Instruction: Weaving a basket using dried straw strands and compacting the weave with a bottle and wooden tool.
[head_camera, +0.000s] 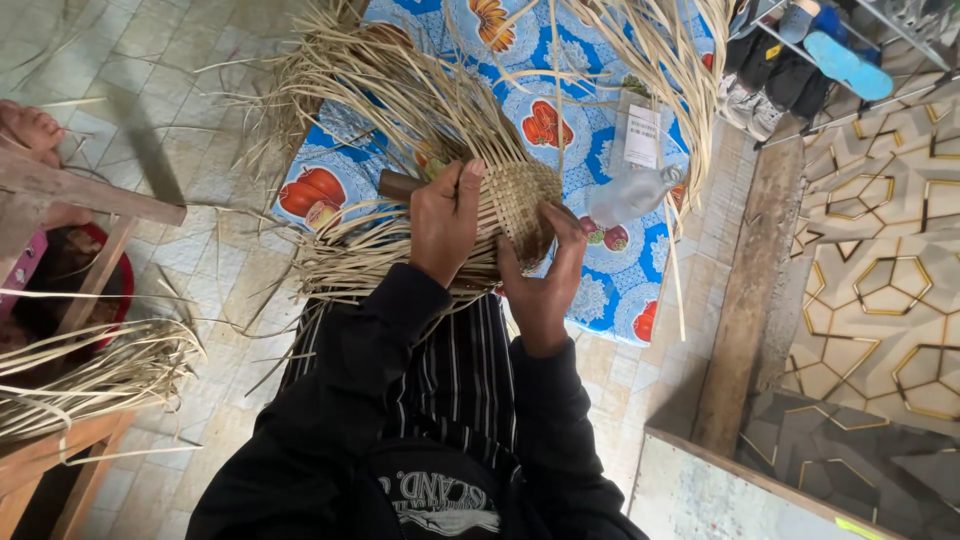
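Observation:
A half-woven straw piece (525, 195), rounded and tightly plaited, sits over my lap with many loose pale strips (400, 100) fanning out from it. My left hand (445, 220) lies on top of the strips at the woven part's left side, fingers closed over them, beside a brown wooden form or handle (398, 184). My right hand (545, 275) cups the woven part from below and to the right, thumb pressed against its edge.
A blue floral cloth (600, 120) covers the tiled floor ahead, with a clear plastic bottle (632, 190) on it. A wooden frame (80, 190) and another straw bundle (90, 375) stand at left. Shoes on a rack (800, 60) are at upper right.

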